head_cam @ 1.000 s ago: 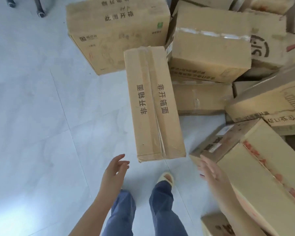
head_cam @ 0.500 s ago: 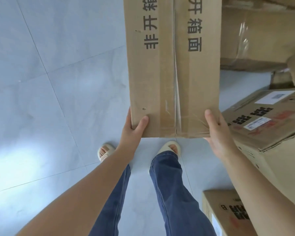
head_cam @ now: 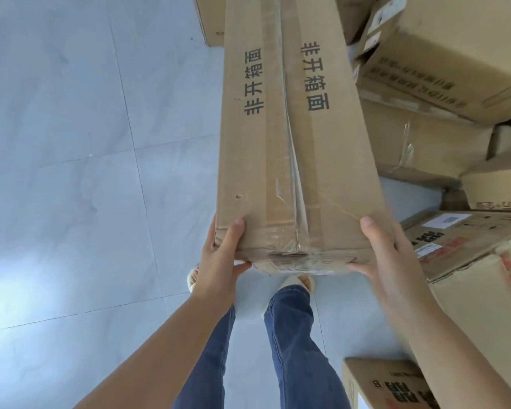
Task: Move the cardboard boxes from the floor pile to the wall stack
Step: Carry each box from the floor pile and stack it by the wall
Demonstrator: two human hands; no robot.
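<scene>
You've got the long box clamped at its near end, centre frame: your left hand wraps the left corner, thumb on top and fingers underneath, and your right hand mirrors it on the right corner. That two-corner hold probably keeps such a long load from twisting. The box runs away from you toward the top of the frame, above your feet, with the taped seam up. The floor pile crowds the right side; pale floor tiles fill the left. The wall stack isn't in view.
</scene>
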